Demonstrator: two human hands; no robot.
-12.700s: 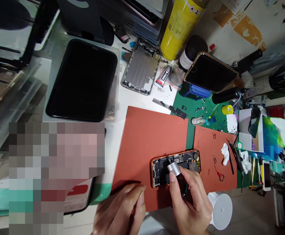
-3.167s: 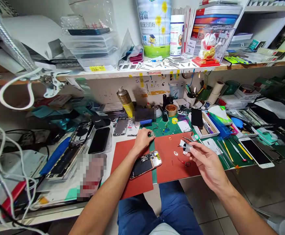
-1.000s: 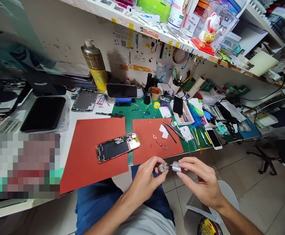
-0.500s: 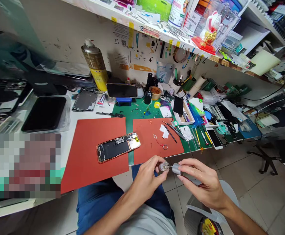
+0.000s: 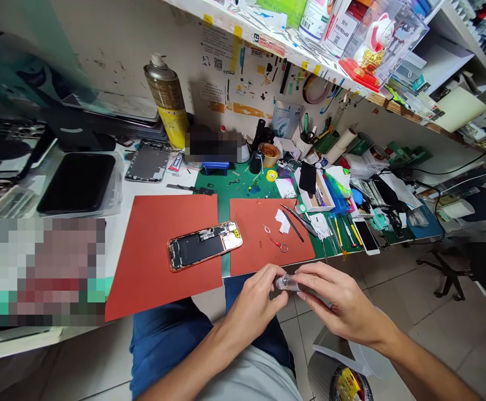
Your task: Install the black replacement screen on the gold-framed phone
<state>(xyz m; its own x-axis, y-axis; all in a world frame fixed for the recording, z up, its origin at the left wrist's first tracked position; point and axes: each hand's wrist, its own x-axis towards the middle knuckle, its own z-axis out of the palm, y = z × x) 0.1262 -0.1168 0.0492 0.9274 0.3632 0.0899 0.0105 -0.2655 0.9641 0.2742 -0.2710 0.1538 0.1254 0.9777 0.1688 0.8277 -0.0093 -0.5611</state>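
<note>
My left hand point(image 5: 256, 298) grips a small clear glass bottle point(image 5: 283, 282) between thumb and fingers, in front of the bench edge and above my lap. From the right, my right hand point(image 5: 338, 301) pinches a silver cap point(image 5: 295, 283) that meets the bottle's mouth. Whether the cap is seated cannot be made out. An opened phone point(image 5: 204, 246) with its inner parts showing lies at a slant on the left red mat point(image 5: 142, 278). On the right red mat point(image 5: 247, 259) are a red-and-silver ringed tool point(image 5: 283, 248) and white paper scraps point(image 5: 282, 221).
Tweezers, pens and a white phone point(image 5: 367, 236) lie along the right of the bench. A spray can point(image 5: 168, 103) stands at the back. A dark phone point(image 5: 78, 182) rests at the left. Below my right arm is a bin point(image 5: 322, 373). A loaded shelf point(image 5: 263, 42) hangs above.
My right hand has brought the silver cap leftward against the bottle, closing the gap with the thin stem. The whole view has shifted slightly.
</note>
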